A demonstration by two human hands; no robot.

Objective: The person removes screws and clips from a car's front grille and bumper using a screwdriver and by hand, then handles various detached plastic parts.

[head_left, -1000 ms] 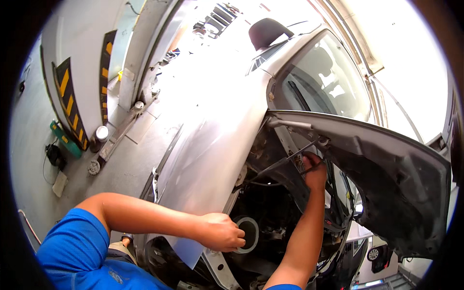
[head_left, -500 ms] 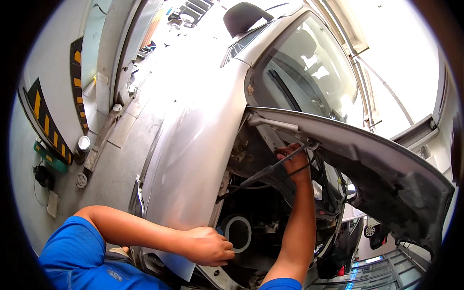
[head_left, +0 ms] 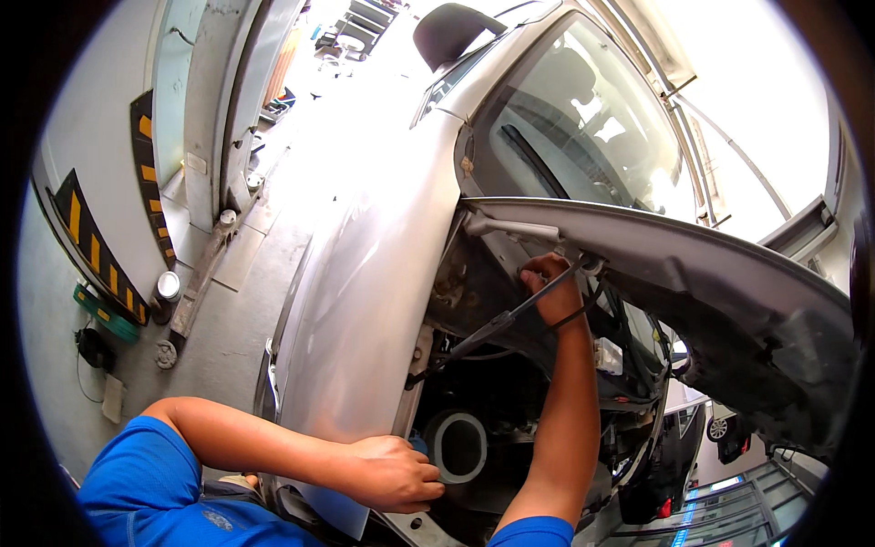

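A silver car's front fender (head_left: 355,301) runs up the middle, beside the engine bay beneath the raised hood (head_left: 729,283). At the fender's inner edge my left hand (head_left: 392,472) is closed, knuckles up; a small bit of blue shows behind it, and whatever it may grip is hidden. Near it in the dark bay lies a round light-grey ring (head_left: 460,447). My right arm reaches deep under the hood, and my right hand (head_left: 551,271) has its fingers curled close to the hood hinge area. A dark strut (head_left: 510,319) crosses in front of that hand. What its fingers hold cannot be made out.
The windshield (head_left: 583,118) and side mirror (head_left: 453,35) are beyond the hood. Left of the car stand a wall with black-and-yellow striped guards (head_left: 91,242), a long metal beam (head_left: 200,283) on the floor and a white-topped can (head_left: 169,285). Another dark car (head_left: 656,474) is at right.
The view has shifted slightly, so the hood and the floor items sit lower in the picture. Both hands stay at nearly the same spots on the car.
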